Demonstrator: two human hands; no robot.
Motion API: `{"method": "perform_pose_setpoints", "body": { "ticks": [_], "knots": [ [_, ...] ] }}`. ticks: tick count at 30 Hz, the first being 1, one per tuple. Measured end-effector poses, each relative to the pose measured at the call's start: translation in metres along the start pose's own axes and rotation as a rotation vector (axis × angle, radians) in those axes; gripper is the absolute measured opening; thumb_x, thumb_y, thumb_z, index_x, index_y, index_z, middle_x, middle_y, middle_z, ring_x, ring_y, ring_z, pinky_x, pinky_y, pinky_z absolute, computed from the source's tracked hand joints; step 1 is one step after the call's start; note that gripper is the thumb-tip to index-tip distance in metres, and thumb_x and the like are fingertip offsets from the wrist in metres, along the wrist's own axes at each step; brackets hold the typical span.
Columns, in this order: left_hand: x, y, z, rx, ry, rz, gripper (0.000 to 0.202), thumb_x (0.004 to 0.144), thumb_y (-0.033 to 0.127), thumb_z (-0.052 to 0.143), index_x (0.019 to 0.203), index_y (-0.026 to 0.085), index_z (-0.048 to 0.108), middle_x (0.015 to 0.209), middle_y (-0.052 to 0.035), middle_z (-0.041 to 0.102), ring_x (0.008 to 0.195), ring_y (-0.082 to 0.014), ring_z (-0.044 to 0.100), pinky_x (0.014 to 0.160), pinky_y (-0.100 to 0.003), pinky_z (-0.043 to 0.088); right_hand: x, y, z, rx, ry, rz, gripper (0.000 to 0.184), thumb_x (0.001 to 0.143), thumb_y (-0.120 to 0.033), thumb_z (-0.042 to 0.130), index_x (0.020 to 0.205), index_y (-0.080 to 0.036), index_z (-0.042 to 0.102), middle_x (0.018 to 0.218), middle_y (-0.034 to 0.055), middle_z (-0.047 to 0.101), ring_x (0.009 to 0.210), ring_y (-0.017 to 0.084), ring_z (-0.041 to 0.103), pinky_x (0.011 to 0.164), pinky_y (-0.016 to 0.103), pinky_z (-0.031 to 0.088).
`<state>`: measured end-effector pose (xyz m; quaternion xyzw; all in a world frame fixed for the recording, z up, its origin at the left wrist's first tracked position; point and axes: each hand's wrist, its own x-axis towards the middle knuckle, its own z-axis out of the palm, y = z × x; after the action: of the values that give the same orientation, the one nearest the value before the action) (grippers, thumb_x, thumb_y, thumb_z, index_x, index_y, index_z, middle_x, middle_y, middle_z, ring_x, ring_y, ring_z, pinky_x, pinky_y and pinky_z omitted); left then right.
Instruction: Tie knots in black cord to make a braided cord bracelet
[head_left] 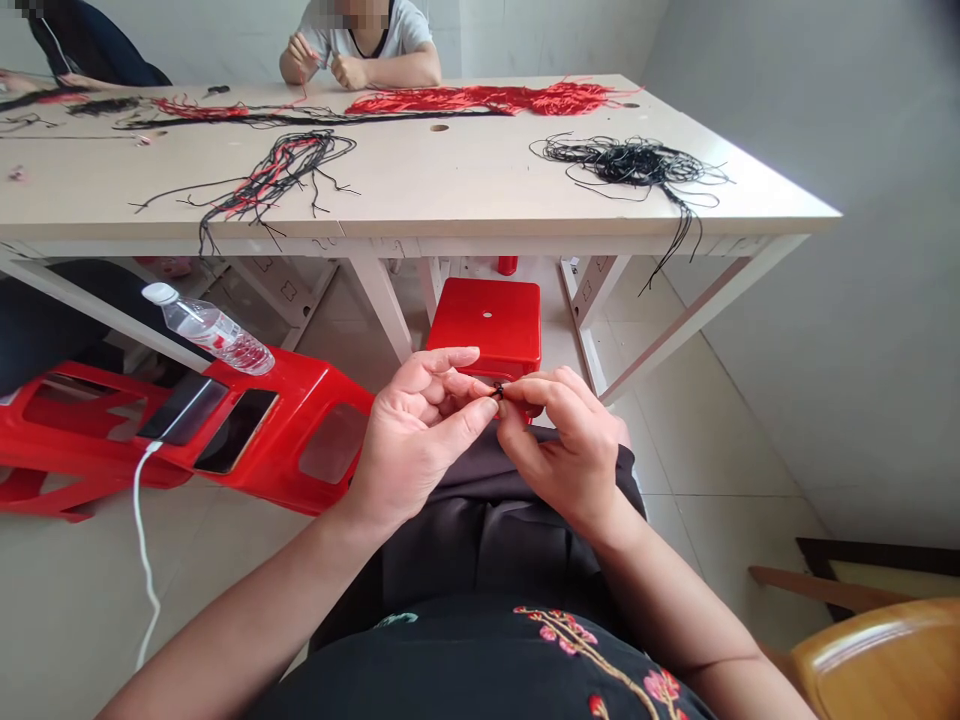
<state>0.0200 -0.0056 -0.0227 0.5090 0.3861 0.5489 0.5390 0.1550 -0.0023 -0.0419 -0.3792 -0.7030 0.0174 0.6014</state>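
Observation:
My left hand (420,430) and my right hand (562,435) meet above my lap. Between their thumbs and forefingers they pinch a small piece of black cord (498,390), which looks knotted. Most of the piece is hidden by the fingertips, and its exact shape is too small to make out. Both hands are closed on it, with the left hand's other fingers loosely bent.
Ahead, a pale table (450,190) bears black cords (630,160), a black-and-red cord bundle (277,175) and red cords (487,100). Red stools (487,315) stand below; a bottle (217,335), phone (236,430) and power bank (184,408) lie left. Two people sit opposite.

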Motion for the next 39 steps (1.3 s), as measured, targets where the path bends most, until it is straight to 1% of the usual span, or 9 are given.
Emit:
{"method": "perform_pose_setpoints", "body": {
  "ticks": [5,11,15,19,24,30,32,35,39],
  "knots": [
    [0.0011,0.0007,-0.0034,0.122,0.02,0.027,0.025,0.076,0.019,0.067,0.1,0.023,0.063,0.079,0.0024,0.067,0.074,-0.0072,0.064,0.072,-0.016,0.051,0.0008,0.0044,-0.0003,-0.083,-0.018,-0.094,0.015,0.077,-0.004,0.058,0.078,-0.019,0.055,0.067,0.0023,0.062,0.06,0.012,0.054,0.055,0.026,0.047],
    [0.0052,0.0007,-0.0033,0.115,0.008,-0.009,0.028,0.073,0.016,0.069,0.098,0.02,0.06,0.075,0.0021,0.066,0.074,-0.0089,0.064,0.072,-0.019,0.052,0.0011,0.0069,0.0016,-0.166,-0.067,-0.151,0.018,0.076,-0.003,0.055,0.074,-0.02,0.05,0.062,0.0006,0.059,0.058,0.012,0.049,0.055,0.027,0.044],
    [0.0055,-0.0005,-0.0019,0.116,0.052,0.003,0.021,0.073,0.014,0.068,0.091,0.019,0.057,0.072,0.0032,0.063,0.069,-0.0074,0.063,0.069,-0.018,0.052,0.0017,0.0076,0.0026,-0.151,-0.11,-0.143,0.02,0.076,-0.003,0.052,0.071,-0.021,0.045,0.059,-0.0011,0.054,0.055,0.012,0.043,0.053,0.027,0.04],
    [0.0042,0.0,-0.0027,0.166,0.013,0.008,0.02,0.076,0.015,0.065,0.094,0.018,0.055,0.076,0.0013,0.064,0.074,-0.0083,0.064,0.07,-0.018,0.053,0.0024,0.0068,0.002,-0.086,-0.131,-0.084,0.019,0.077,-0.004,0.05,0.071,-0.021,0.045,0.06,-0.0017,0.052,0.056,0.011,0.042,0.054,0.026,0.04],
    [0.0021,0.0001,-0.0053,0.308,-0.025,0.113,0.026,0.075,0.014,0.065,0.099,0.018,0.057,0.087,-0.0017,0.066,0.084,-0.0115,0.065,0.074,-0.019,0.053,0.0036,0.0061,-0.0009,-0.035,-0.178,-0.037,0.014,0.081,-0.006,0.051,0.075,-0.019,0.049,0.068,0.0022,0.058,0.062,0.012,0.048,0.058,0.026,0.044],
    [0.0022,-0.0007,-0.0051,0.395,0.024,0.265,0.028,0.074,0.008,0.063,0.1,0.02,0.058,0.077,0.0024,0.066,0.073,-0.0087,0.065,0.071,-0.018,0.053,0.0056,0.0047,-0.002,-0.041,-0.255,-0.027,0.014,0.082,-0.008,0.049,0.073,-0.019,0.048,0.064,0.0015,0.055,0.06,0.013,0.048,0.059,0.026,0.044],
    [0.0026,0.0004,-0.0042,0.369,0.046,0.227,0.026,0.074,0.009,0.063,0.097,0.02,0.059,0.074,0.0031,0.065,0.07,-0.0085,0.064,0.068,-0.018,0.052,0.0055,0.0046,-0.0015,-0.042,-0.258,-0.016,0.015,0.081,-0.008,0.049,0.071,-0.019,0.047,0.063,0.001,0.054,0.06,0.013,0.047,0.058,0.026,0.044],
    [0.0036,0.0017,-0.0041,0.303,0.059,0.105,0.025,0.074,0.013,0.064,0.097,0.019,0.059,0.072,0.0023,0.066,0.067,-0.0097,0.064,0.065,-0.019,0.053,0.004,0.0054,-0.0008,-0.019,-0.247,0.031,0.015,0.08,-0.009,0.048,0.07,-0.02,0.046,0.064,0.0,0.053,0.06,0.012,0.047,0.057,0.025,0.044],
    [0.0048,-0.0002,-0.007,0.24,0.031,0.021,0.021,0.074,0.016,0.065,0.094,0.017,0.061,0.076,-0.0008,0.067,0.073,-0.0118,0.066,0.07,-0.022,0.054,0.001,0.0076,-0.0001,0.034,-0.247,0.092,0.013,0.079,-0.01,0.048,0.071,-0.02,0.047,0.064,-0.0006,0.054,0.06,0.012,0.048,0.058,0.025,0.044]
  ]
}}
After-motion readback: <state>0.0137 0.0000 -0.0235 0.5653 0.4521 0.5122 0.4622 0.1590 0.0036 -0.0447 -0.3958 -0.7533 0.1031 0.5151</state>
